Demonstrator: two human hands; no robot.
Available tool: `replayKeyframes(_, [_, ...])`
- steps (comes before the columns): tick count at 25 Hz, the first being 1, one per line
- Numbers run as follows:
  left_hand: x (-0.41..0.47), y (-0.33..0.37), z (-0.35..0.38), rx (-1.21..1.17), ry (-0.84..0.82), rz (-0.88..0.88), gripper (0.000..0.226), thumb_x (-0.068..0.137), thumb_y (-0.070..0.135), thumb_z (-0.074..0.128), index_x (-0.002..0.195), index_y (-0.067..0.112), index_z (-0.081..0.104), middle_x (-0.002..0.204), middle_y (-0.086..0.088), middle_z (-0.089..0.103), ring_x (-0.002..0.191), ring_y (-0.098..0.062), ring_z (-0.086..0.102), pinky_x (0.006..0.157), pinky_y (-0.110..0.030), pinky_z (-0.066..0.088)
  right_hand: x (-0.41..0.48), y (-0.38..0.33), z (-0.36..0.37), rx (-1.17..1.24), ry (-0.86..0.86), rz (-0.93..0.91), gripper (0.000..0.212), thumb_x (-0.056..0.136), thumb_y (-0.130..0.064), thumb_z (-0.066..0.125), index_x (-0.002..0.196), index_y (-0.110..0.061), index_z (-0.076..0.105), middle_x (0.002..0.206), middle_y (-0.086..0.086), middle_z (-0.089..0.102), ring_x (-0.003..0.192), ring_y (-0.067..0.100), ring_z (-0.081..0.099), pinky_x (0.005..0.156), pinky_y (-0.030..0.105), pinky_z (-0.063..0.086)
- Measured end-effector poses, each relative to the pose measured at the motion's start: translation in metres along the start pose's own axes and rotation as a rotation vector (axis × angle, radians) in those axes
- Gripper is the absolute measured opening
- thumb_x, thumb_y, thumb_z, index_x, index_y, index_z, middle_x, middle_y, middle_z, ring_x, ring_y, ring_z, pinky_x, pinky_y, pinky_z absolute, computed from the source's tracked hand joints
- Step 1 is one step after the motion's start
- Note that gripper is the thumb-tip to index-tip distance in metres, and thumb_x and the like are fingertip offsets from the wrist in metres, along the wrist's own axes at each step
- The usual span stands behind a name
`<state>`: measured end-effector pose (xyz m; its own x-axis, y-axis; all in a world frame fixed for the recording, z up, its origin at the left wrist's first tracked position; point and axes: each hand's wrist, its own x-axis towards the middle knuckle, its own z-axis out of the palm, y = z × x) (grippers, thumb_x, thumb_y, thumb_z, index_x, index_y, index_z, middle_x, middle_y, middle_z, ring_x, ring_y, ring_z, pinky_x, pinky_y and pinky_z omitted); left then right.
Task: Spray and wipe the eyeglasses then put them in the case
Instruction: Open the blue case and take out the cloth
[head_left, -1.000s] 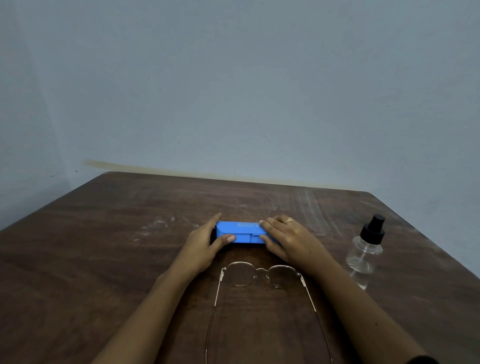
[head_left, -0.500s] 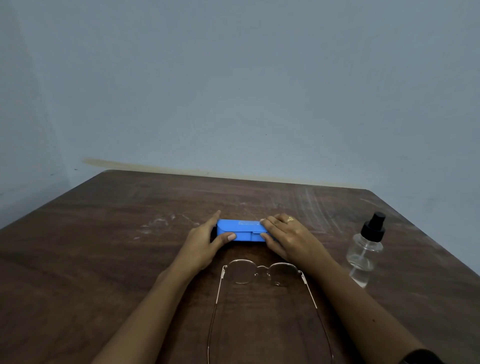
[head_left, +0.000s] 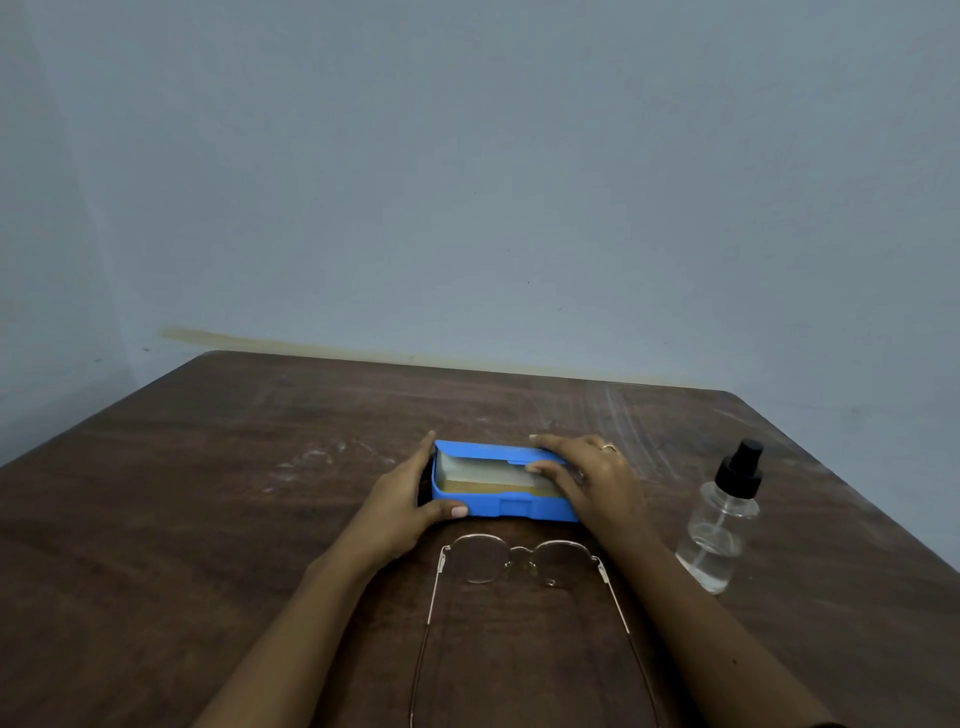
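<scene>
A blue glasses case (head_left: 511, 506) lies on the brown wooden table (head_left: 208, 519), its lid lifted so a pale lining and something tan show inside. My left hand (head_left: 402, 501) grips the case's left end, thumb on the front wall. My right hand (head_left: 592, 480) holds the lid's right part, fingers on top and thumb under its edge. Thin metal-rimmed eyeglasses (head_left: 519, 564) lie unfolded on the table just in front of the case, temples pointing toward me. A clear spray bottle (head_left: 722, 525) with a black nozzle stands to the right of my right forearm.
A grey-blue wall rises behind the table's far edge. Pale scuff marks streak the wood at the left of the case and near the far right corner. No cloth shows outside the case.
The case was closed in the earlier frames; now its lid is raised by my right hand and the interior shows. My left hand has stayed on the left end.
</scene>
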<state>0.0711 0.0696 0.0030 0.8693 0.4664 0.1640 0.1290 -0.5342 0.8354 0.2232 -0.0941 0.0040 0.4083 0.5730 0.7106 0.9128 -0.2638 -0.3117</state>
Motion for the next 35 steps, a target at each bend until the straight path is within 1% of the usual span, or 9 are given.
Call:
replayKeyframes(4, [0.0004, 0.0002, 0.0014, -0.048, -0.006, 0.021, 0.097, 0.071, 0.004, 0.073, 0.145, 0.022, 0.013, 0.145, 0.002, 0.038, 0.123, -0.003, 0.036, 0.096, -0.015, 0.032, 0.0046, 0.0046, 0.0019, 0.262, 0.103, 0.240, 0.024, 0.084, -0.026, 0.056, 0.099, -0.007, 0.061, 0.093, 0.001, 0.065, 0.090, 0.019, 0.058, 0.078, 0.021, 0.044])
replayKeyframes(7, [0.0018, -0.0022, 0.0004, -0.059, -0.008, 0.031, 0.100, 0.069, 0.003, 0.074, 0.145, 0.028, 0.015, 0.144, 0.001, 0.040, 0.123, -0.004, 0.038, 0.100, -0.022, 0.036, 0.0075, 0.0049, -0.0004, 0.377, 0.239, 0.397, 0.009, 0.086, -0.001, 0.056, 0.088, -0.007, 0.049, 0.082, 0.000, 0.055, 0.078, 0.021, 0.054, 0.063, 0.007, 0.038])
replayKeyframes(13, [0.0024, -0.0007, -0.0006, -0.031, -0.004, 0.023, 0.102, 0.068, 0.006, 0.075, 0.144, 0.032, 0.012, 0.147, 0.002, 0.037, 0.128, -0.012, 0.039, 0.101, -0.024, 0.037, 0.0060, 0.0090, -0.0004, 0.241, 0.317, 0.365, 0.009, 0.084, -0.004, 0.061, 0.091, 0.002, 0.062, 0.088, 0.012, 0.063, 0.070, 0.007, 0.054, 0.065, 0.018, 0.043])
replayKeyframes(17, [0.0024, 0.0027, 0.0005, 0.042, -0.005, 0.012, 0.097, 0.071, 0.011, 0.074, 0.145, 0.027, 0.013, 0.145, 0.000, 0.037, 0.125, -0.014, 0.040, 0.094, -0.020, 0.034, 0.0035, 0.0073, -0.0010, 0.139, 0.316, 0.304, 0.022, 0.082, 0.001, 0.062, 0.104, 0.002, 0.064, 0.094, 0.015, 0.070, 0.082, 0.019, 0.062, 0.074, 0.026, 0.047])
replayKeyframes(20, [0.0012, 0.0056, 0.0009, 0.079, 0.008, 0.025, 0.084, 0.070, 0.010, 0.075, 0.140, 0.019, 0.029, 0.140, -0.002, 0.044, 0.110, -0.007, 0.041, 0.088, -0.017, 0.034, 0.0019, 0.0030, -0.0040, 0.144, 0.252, 0.354, 0.024, 0.085, -0.001, 0.058, 0.108, -0.003, 0.064, 0.092, 0.017, 0.071, 0.081, 0.028, 0.066, 0.073, 0.032, 0.051])
replayKeyframes(23, [0.0009, 0.0036, 0.0011, 0.066, 0.022, -0.018, 0.082, 0.068, 0.009, 0.076, 0.139, 0.013, 0.034, 0.143, -0.005, 0.042, 0.121, -0.014, 0.044, 0.091, -0.018, 0.034, 0.0004, 0.0020, -0.0039, 0.173, 0.207, 0.349, 0.024, 0.085, 0.000, 0.057, 0.108, -0.002, 0.064, 0.087, 0.022, 0.070, 0.077, 0.035, 0.066, 0.072, 0.041, 0.055])
replayKeyframes(27, [0.0043, -0.0004, 0.0024, 0.066, 0.031, -0.040, 0.088, 0.067, 0.009, 0.077, 0.141, 0.014, 0.030, 0.147, -0.005, 0.036, 0.132, -0.020, 0.037, 0.101, -0.024, 0.033, 0.0040, 0.0078, -0.0013, 0.163, 0.056, 0.462, 0.032, 0.092, -0.010, 0.049, 0.123, -0.010, 0.056, 0.071, 0.012, 0.063, 0.053, 0.010, 0.047, 0.054, 0.007, 0.041])
replayKeyframes(32, [0.0072, -0.0037, 0.0035, 0.081, 0.026, -0.054, 0.089, 0.068, 0.011, 0.076, 0.142, 0.017, 0.027, 0.151, -0.003, 0.030, 0.136, -0.021, 0.032, 0.108, -0.031, 0.030, 0.0061, 0.0080, -0.0012, 0.162, -0.014, 0.509, 0.035, 0.095, -0.016, 0.044, 0.129, -0.015, 0.048, 0.051, -0.004, 0.044, 0.048, 0.006, 0.034, 0.051, 0.006, 0.038])
replayKeyframes(35, [0.0063, -0.0022, 0.0043, 0.101, 0.026, 0.001, 0.090, 0.070, 0.012, 0.075, 0.143, 0.016, 0.022, 0.155, 0.006, 0.012, 0.140, -0.017, 0.021, 0.112, -0.031, 0.024, 0.0049, 0.0028, -0.0046, 0.185, 0.008, 0.475, 0.036, 0.094, -0.011, 0.045, 0.129, -0.018, 0.049, 0.049, -0.006, 0.040, 0.043, 0.006, 0.034, 0.048, 0.008, 0.037])
